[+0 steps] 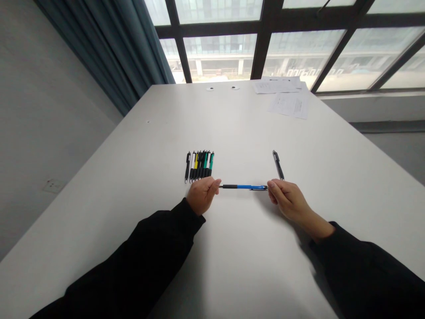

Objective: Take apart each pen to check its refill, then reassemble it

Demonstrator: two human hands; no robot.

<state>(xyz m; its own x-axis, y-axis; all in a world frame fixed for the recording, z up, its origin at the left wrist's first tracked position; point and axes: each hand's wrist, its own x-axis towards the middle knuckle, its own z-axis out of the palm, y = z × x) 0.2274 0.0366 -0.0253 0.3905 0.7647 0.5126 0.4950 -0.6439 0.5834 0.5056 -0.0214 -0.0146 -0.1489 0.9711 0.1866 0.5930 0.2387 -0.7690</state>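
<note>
A blue pen (245, 187) with a black grip lies level between my two hands. My left hand (203, 195) pinches its tip end. At the clip and button end, my right hand (286, 198) has its fingers closed on the pen. Just beyond my left hand, a row of several click pens (198, 165) in black, white, yellow and green lies side by side, its near right part hidden by that hand. One black pen (278, 164) rests apart, beyond my right hand, its lower end close to my knuckles.
The white table (159, 133) stretches away toward the window. Printed papers (288, 104) lie at its far right end, and two small round holes (210, 89) are near the far edge. A blue curtain (113, 44) hangs at the left.
</note>
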